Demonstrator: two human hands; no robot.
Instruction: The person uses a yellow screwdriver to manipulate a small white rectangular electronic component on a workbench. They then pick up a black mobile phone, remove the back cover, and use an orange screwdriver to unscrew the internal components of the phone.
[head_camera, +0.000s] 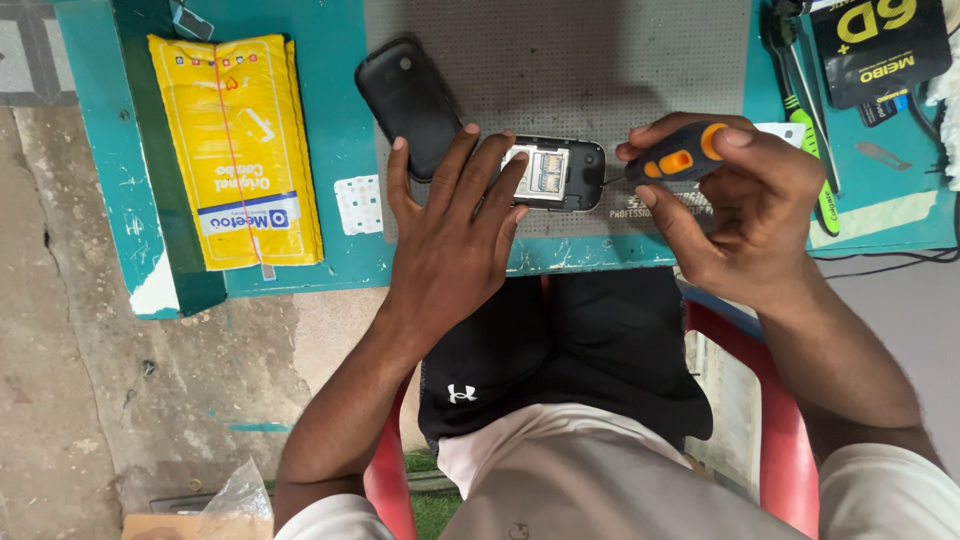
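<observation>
Left hand (450, 235) lies flat, fingers spread, pressing down on the near end of an opened mobile phone (560, 175); it grips nothing. The phone rests face down on a grey work mat (600, 60) atop the teal counter (340, 270), its back removed and inner compartment exposed. The detached black back cover (408, 100) lies just beside the phone, to its left, touching the left index fingertip area. Right hand (745, 195) is closed around an orange-and-black screwdriver (680, 158), its tip directed at the phone's right end; contact cannot be confirmed. A yellow packet bundle (240, 150) sits well apart at the left. A green-handled tool (815, 150) and black packaging (880, 45) lie at the right.
</observation>
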